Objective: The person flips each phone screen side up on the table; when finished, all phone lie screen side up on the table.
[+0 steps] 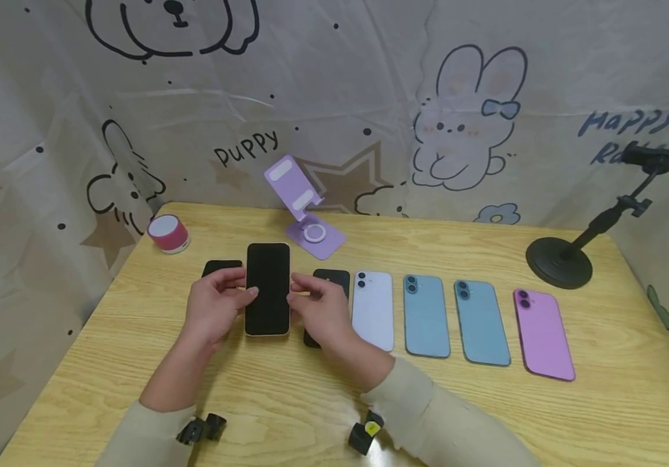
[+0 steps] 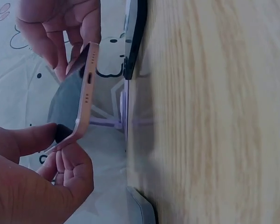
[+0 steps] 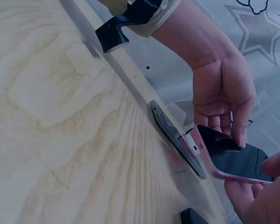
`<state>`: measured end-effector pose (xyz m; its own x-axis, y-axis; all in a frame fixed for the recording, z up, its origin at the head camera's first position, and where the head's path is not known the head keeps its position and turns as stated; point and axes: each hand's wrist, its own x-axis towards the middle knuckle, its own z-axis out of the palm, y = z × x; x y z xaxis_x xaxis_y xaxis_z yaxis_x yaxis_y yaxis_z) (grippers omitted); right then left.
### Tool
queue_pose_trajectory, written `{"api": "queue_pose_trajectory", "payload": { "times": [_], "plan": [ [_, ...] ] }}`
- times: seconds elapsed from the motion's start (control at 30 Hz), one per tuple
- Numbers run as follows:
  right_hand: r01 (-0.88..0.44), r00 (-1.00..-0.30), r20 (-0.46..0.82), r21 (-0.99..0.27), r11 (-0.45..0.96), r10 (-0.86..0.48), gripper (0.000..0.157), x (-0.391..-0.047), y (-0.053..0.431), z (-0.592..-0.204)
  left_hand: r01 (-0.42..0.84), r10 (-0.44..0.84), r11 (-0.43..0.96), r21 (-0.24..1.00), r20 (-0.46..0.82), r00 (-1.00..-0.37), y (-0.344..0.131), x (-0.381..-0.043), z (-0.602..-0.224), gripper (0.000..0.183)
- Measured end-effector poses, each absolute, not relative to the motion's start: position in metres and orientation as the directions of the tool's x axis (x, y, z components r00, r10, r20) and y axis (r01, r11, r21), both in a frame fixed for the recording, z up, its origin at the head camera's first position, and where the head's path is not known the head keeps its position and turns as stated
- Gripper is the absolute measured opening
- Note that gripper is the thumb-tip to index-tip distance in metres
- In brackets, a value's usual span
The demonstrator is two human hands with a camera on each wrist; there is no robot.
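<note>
Before the purple stand (image 1: 291, 185), slightly left, a phone (image 1: 267, 295) hangs above the table (image 1: 264, 395), its edges pinched by the left hand (image 1: 213, 306) and the right hand (image 1: 326, 310). Left of the purple stand sits a pink cylinder (image 1: 169, 239).

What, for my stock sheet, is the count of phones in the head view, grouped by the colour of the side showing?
Black phones: 3, including the one held
Pale white phone: 1
Blue phones: 2
Pink phone: 1
Total: 7
</note>
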<state>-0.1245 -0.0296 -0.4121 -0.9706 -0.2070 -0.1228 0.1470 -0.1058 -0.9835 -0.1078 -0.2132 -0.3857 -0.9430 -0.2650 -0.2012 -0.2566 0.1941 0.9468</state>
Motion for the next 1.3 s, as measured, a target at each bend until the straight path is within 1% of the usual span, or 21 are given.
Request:
{"api": "queue_pose_trajectory", "payload": {
  "times": [0.17,0.4,0.6,0.77,1.03,1.3],
  "plan": [
    [0.149,-0.97,-0.132,-0.987,-0.068,-0.205,0.044,-0.121,-0.032,-0.414,-0.283,-0.266,0.221,0.933,-0.221,-0.938,-0.216,-0.109,-0.388,0.038],
    [0.192,-0.959,-0.168,-0.978,-0.085,-0.229,0.05,-0.118,-0.034,-0.413,-0.305,-0.265,0.238,0.922,-0.24,-0.934,-0.22,-0.111,-0.392,0.036],
    [0.233,-0.946,-0.207,-0.969,-0.08,-0.25,0.064,-0.116,-0.037,-0.412,-0.321,-0.263,0.25,0.913,-0.255,-0.93,-0.222,-0.112,-0.396,0.038],
    [0.267,-0.936,-0.232,-0.958,-0.105,-0.265,0.07,-0.114,-0.04,-0.413,-0.331,-0.242,0.267,0.905,-0.269,-0.932,-0.223,-0.112,-0.396,0.039],
    [0.318,-0.912,-0.286,-0.946,-0.067,-0.295,0.077,-0.114,-0.042,-0.414,-0.338,-0.188,0.308,0.889,-0.291,-0.938,-0.223,-0.112,-0.399,0.044],
    [0.325,-0.905,-0.285,-0.942,-0.081,-0.317,0.08,-0.112,-0.044,-0.415,-0.351,-0.179,0.385,0.854,-0.304,-0.936,-0.223,-0.112,-0.398,0.048]
  ]
}}
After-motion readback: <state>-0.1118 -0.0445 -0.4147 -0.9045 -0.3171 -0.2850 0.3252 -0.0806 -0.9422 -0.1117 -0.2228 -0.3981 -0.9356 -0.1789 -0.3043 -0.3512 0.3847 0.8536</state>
